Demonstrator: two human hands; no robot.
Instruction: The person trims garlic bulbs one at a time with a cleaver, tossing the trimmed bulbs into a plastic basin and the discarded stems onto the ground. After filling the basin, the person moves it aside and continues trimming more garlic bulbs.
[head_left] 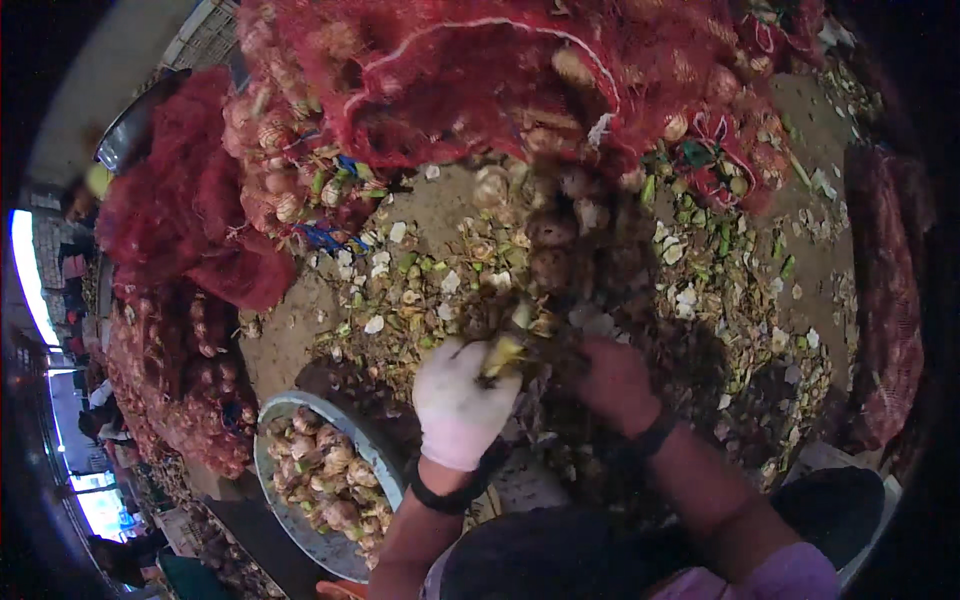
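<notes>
My left hand (462, 405), in a white glove, is closed round a yellow-green stalk (506, 352) above the trimmings. Whether a bulb is attached to it cannot be made out. Close by on the right, my bare right hand (618, 385) is curled in dark shadow. Its fingers are blurred, and anything it might hold is hidden. Beyond both hands, several garlic- or onion-like bulbs (553, 228) lie in the shade, spilling from the mouth of a red mesh sack (470, 85).
A pale blue-grey basin (275, 500) of bulbs (335, 475) stands left of my left forearm. More full mesh sacks (165, 370) line the left, and another sack (890, 310) lies at the far right. Cut stalks and white peelings (690, 300) litter the ground.
</notes>
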